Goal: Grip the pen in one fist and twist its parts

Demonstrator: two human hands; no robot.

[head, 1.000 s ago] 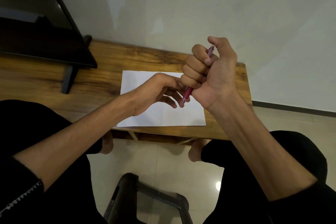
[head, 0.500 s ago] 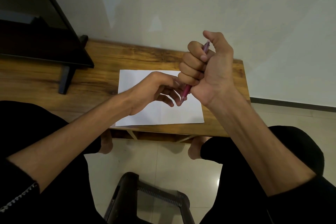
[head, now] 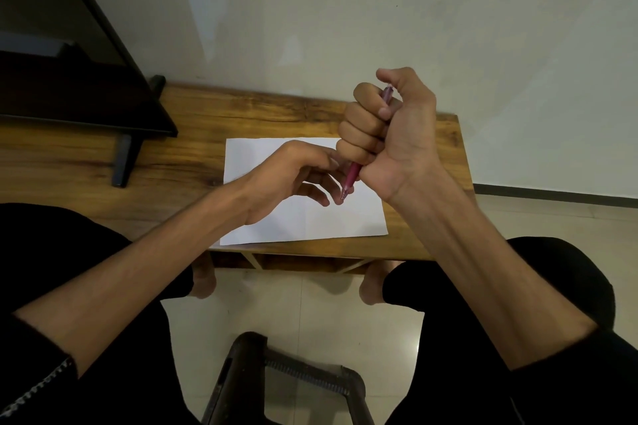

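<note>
My right hand (head: 393, 134) grips a pink pen (head: 353, 175) in a fist above the table, with the thumb raised beside the pen's top end. The pen's tip points down toward a white sheet of paper (head: 310, 222) lying on the wooden table (head: 207, 121). My left hand (head: 283, 176) hovers over the paper with its fingers loosely curled, the fingertips right next to the pen's tip. Whether they touch the tip cannot be told.
A dark flat screen on a black stand (head: 79, 86) occupies the table's left part. The wall (head: 345, 10) rises right behind the table. Below, between my knees, a dark chair frame (head: 293, 373) stands on the tiled floor.
Both hands have stayed together over the paper, and the grip on the pen is unchanged. The view has shifted slightly.
</note>
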